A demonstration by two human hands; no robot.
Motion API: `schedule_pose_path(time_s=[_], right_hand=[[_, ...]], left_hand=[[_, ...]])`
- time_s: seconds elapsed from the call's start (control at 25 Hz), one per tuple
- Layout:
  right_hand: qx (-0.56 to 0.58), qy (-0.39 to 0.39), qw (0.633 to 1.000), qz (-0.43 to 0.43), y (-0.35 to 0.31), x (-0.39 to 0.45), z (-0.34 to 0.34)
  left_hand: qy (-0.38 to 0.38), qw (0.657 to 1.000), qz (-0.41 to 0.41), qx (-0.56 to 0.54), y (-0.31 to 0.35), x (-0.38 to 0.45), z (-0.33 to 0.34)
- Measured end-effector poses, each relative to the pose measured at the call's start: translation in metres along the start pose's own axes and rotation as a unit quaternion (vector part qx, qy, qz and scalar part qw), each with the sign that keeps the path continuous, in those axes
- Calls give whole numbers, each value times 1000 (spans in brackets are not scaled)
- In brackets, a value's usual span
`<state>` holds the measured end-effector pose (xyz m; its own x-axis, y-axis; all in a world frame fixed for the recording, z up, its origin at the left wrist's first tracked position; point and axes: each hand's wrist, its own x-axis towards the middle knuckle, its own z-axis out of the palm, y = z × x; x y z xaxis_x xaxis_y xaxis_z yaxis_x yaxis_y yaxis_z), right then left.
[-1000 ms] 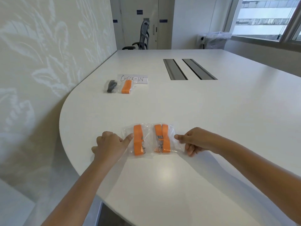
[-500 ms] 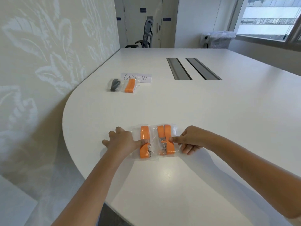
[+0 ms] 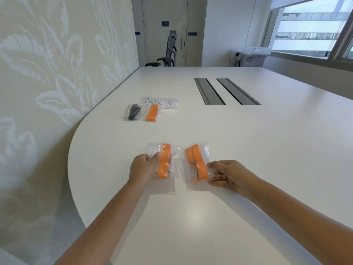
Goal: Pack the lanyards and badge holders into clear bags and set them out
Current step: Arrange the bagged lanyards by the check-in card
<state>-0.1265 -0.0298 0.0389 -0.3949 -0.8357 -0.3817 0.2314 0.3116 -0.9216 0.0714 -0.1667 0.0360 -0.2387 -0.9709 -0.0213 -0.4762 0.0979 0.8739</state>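
Note:
Two clear bags, each with a folded orange lanyard and a metal clip inside, are lifted off the white table (image 3: 248, 150). My left hand (image 3: 143, 167) grips the left bag (image 3: 164, 163) by its left side. My right hand (image 3: 227, 175) pinches the right bag (image 3: 196, 165) at its right edge. The two bags hang a little apart. Farther back lie two packed bags side by side: one with a black lanyard (image 3: 132, 112), one with an orange lanyard (image 3: 152, 115). Behind them lies a paper sign reading CHECK-IN (image 3: 159, 102).
A patterned wall (image 3: 57, 73) runs along the table's left, curved edge. Two grey cable slots (image 3: 226, 91) are set into the table's middle. An office chair (image 3: 168, 54) and a plastic-covered bin (image 3: 252, 57) stand beyond the far end.
Both hands closed on the two orange-lanyard bags and raised them off the table. The bags have moved apart and tilted. The view has shifted slightly.

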Motion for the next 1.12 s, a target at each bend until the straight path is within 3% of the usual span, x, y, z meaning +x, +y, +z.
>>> schedule_pose_path(time_s=[0.12, 0.28, 0.48, 0.88, 1.12], right_hand=[[76, 27, 996, -26, -8, 24, 1], [80, 89, 991, -55, -23, 67, 10], [48, 151, 984, -83, -43, 129, 28], [11, 177, 978, -109, -81, 228, 36], [-47, 176, 976, -122, -92, 263, 36]], left_hand=[[-27, 997, -34, -61, 10, 34, 6], [-70, 990, -44, -115, 14, 81, 21], [20, 997, 51, -54, 19, 127, 49], [63, 989, 116, 69, 33, 228, 85], [129, 970, 127, 164, 38, 259, 88]])
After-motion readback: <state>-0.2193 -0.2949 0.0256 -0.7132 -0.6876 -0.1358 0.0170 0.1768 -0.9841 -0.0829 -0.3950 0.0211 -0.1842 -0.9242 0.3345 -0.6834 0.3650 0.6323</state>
